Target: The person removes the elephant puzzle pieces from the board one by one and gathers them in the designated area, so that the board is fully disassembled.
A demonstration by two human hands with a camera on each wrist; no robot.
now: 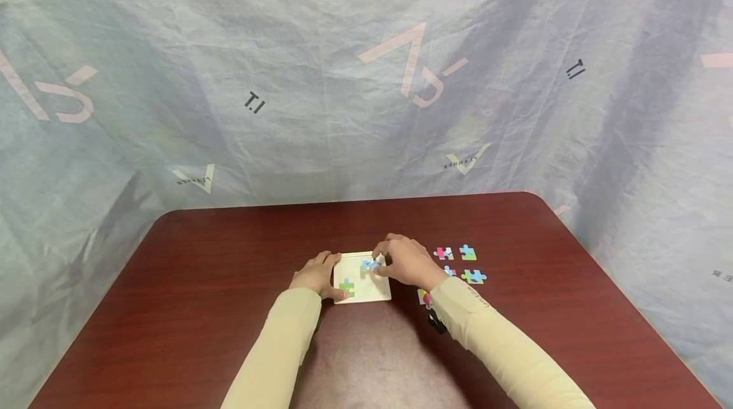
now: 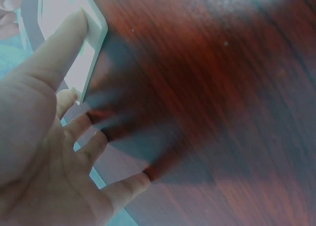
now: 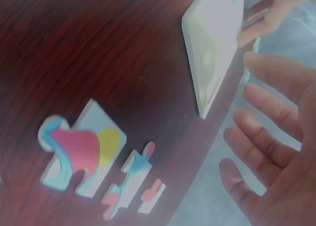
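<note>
A pale, shallow square puzzle board point(image 1: 369, 291) lies on the table in the head view. My left hand point(image 1: 315, 277) rests along its left side, the thumb lying over the rim. In the left wrist view the fingers of that hand point(image 2: 64, 152) are mostly straight and spread. Over the board's far right part, my right hand point(image 1: 405, 261) pinches a light-blue jigsaw piece point(image 1: 367, 264) between thumb and forefinger. The right wrist view shows that piece point(image 3: 244, 79) nearly edge-on. A green jigsaw piece point(image 1: 346, 287) sits in the board's near left corner.
Several loose jigsaw pieces lie right of the board, among them a pink one point(image 1: 443, 253), a blue-green one point(image 1: 474, 277) and a pink-and-yellow one point(image 3: 81, 149), partly behind the right forearm. The dark red table point(image 1: 229, 269) ends at a grey cloth backdrop point(image 1: 321, 142).
</note>
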